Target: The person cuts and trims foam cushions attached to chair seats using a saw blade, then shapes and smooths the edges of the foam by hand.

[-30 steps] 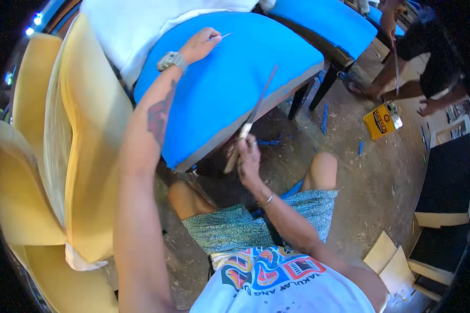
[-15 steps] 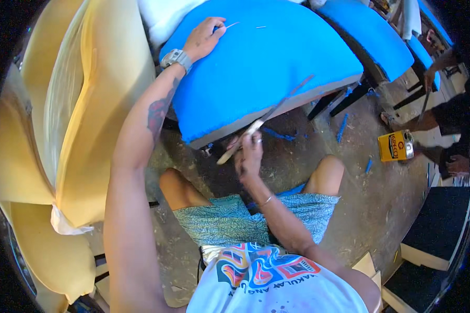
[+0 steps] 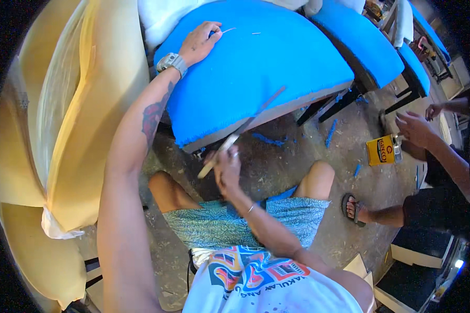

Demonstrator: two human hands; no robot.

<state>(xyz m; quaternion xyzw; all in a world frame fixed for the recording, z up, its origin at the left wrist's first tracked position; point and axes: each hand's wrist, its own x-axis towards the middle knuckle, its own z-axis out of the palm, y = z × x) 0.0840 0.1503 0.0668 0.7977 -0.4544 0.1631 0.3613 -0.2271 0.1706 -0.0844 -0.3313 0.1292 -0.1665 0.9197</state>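
Observation:
A padded seat covered in bright blue foam [image 3: 256, 62] with a rounded far side and a grey lower edge stands in front of me. My left hand [image 3: 199, 43] rests on its far left part, thumb and fingers apart, beside a short pale line on the surface. My right hand [image 3: 227, 169], slightly blurred, is closed around the pale handle of a long, narrow-bladed knife [image 3: 250, 116]. The knife slants up and right, its blade crossing the seat's near edge from my view. Whether the blade touches the foam I cannot tell.
Tall yellow foam pieces [image 3: 96, 130] crowd the left. More blue padded seats [image 3: 363, 44] stand at the far right. A yellow can [image 3: 381, 150] is beside another person's hands [image 3: 415, 128] and sandalled foot [image 3: 353, 209]. Blue foam scraps [image 3: 331, 133] lie on the floor.
My right hand and the knife appear lower and further left. The other person's hands are now near the can, and a sandalled foot has come into view. My left hand stays on the foam.

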